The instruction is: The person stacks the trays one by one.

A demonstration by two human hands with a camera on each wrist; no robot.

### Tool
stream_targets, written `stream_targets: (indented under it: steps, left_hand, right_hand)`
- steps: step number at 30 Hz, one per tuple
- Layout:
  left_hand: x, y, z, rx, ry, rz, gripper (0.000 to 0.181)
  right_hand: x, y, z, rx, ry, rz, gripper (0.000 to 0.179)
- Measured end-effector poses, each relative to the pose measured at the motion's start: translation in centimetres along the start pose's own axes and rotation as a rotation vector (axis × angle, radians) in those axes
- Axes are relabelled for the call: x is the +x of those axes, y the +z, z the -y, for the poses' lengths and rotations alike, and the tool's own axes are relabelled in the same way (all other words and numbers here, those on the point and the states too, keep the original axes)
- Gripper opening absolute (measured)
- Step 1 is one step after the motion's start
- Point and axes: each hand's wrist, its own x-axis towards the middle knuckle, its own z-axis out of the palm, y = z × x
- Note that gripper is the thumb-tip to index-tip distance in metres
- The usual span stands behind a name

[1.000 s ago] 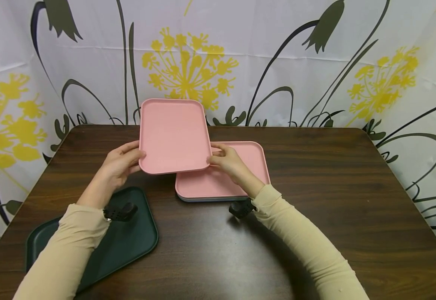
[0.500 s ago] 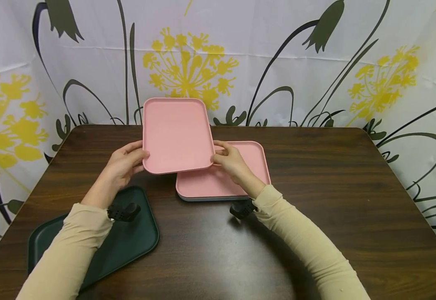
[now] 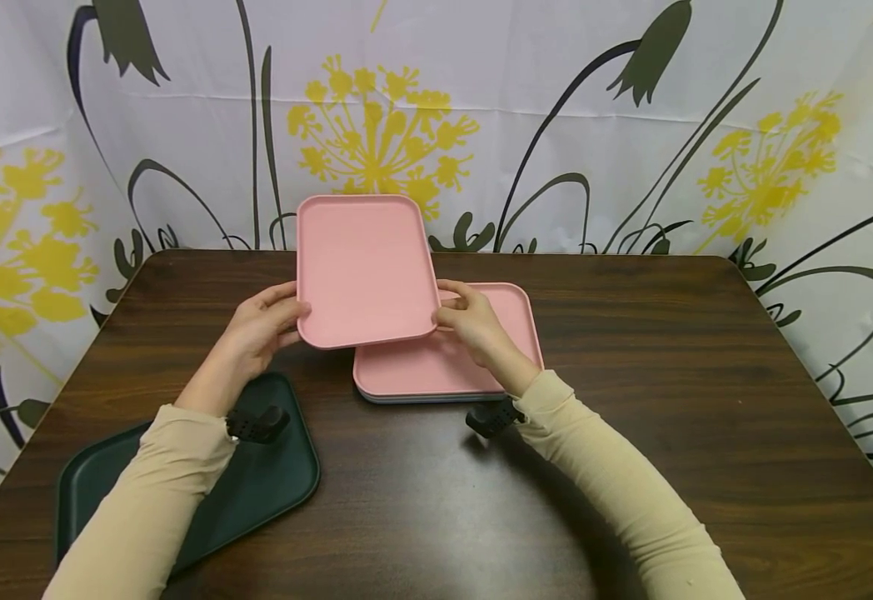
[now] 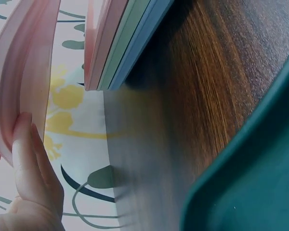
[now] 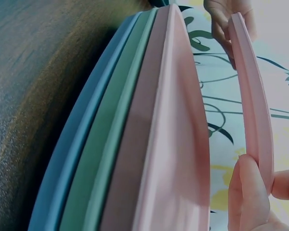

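Observation:
Between both hands a pink tray (image 3: 367, 271) is held up, its far edge raised toward the backdrop. My left hand (image 3: 260, 329) pinches its left edge, thumb on top and fingers beneath. At the opposite edge my right hand (image 3: 477, 327) pinches it the same way. Below and to the right lies a stack topped by another pink tray (image 3: 436, 375). In the right wrist view a green tray (image 5: 113, 139) and a blue tray (image 5: 74, 139) sit under that pink one. The held tray is apart from the stack, as both wrist views show.
A dark green tray (image 3: 271, 475) lies at the left front of the brown wooden table (image 3: 669, 375), partly under the left forearm. Behind the table hangs a white curtain (image 3: 526, 50) with yellow and grey-green flowers.
Both hands have shifted slightly to the right with the held pink tray, so it covers a bit more of the stack's left side. The stack and the dark green tray stay put.

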Motion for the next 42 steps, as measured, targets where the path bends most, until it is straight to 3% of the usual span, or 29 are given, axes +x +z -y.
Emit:
stream_targets:
  steps: [8,19,37,42]
  left_hand:
    - [0.0,0.7,-0.2,0.032,0.0,0.001,0.066]
    - [0.0,1.0,-0.3,-0.013,-0.033,0.014,0.072]
    - [0.4,2.0,0.0,0.106,-0.043,0.088,0.071]
    - [0.5,2.2,-0.1,0.131,-0.057,0.082,0.069]
  right_hand:
    - [-0.1,-0.7,0.4,0.058,0.007,-0.002,0.059]
    - [-0.4,-1.0,0.7,0.123,0.022,-0.004,0.061]
    - [-0.6,-3.0,1.0,0.121,0.013,0.026,0.061]
    - [-0.6,-3.8,1.1,0.106,0.011,0.038,0.061]
